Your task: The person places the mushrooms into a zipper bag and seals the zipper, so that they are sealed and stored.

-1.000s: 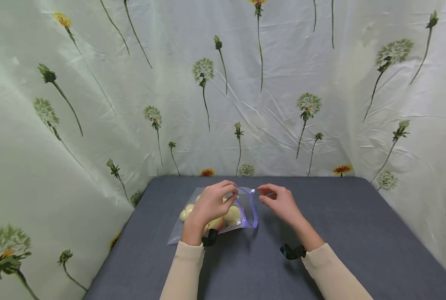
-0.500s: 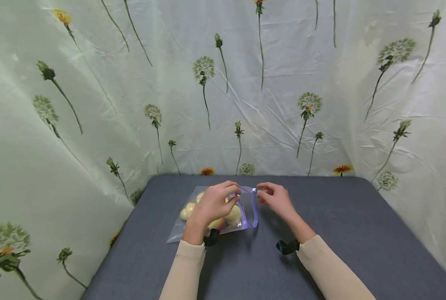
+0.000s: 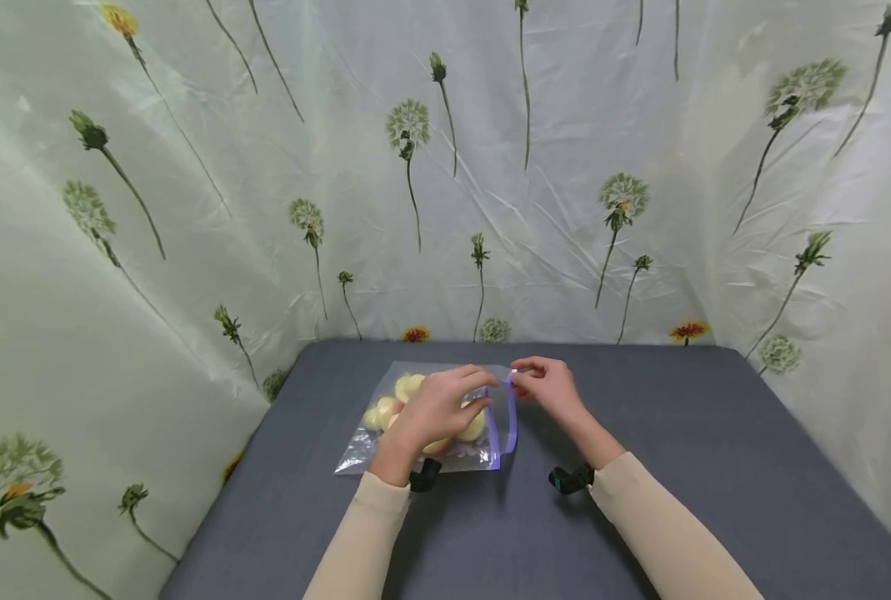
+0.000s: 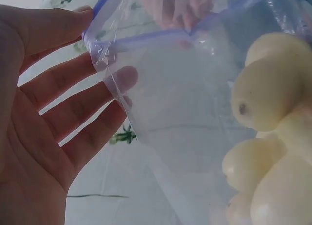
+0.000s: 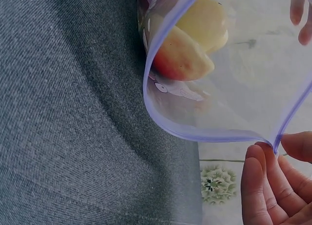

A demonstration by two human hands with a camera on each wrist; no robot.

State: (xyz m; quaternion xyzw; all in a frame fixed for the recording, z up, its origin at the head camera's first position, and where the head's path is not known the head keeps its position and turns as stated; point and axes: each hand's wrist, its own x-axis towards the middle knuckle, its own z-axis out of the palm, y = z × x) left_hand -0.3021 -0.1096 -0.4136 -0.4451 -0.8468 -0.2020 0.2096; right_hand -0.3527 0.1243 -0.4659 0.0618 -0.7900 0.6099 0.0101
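A clear zip bag (image 3: 355,450) with a purple rim lies on the table, its mouth turned right and spread open. Inside are several pale yellow rounded pieces (image 4: 268,93), perhaps fruit; one piece (image 5: 178,56) is blushed red. My left hand (image 3: 445,408) reaches over the bag and pinches the rim between thumb and index finger, its other fingers (image 4: 73,108) extended behind the plastic. With thumb and fingertips, my right hand (image 3: 553,387) pinches the far corner of the mouth, by the white slider (image 3: 514,372). The left hand hides some of the contents in the head view.
A dark grey cloth covers the table (image 3: 640,467). Behind and to the left hangs a pale curtain (image 3: 550,208) printed with dandelions. Small black cameras sit on both wrists.
My right hand has come left to the bag's corner and taken hold of it. My left hand has shifted slightly right with the rim, and the head view has tilted a little.
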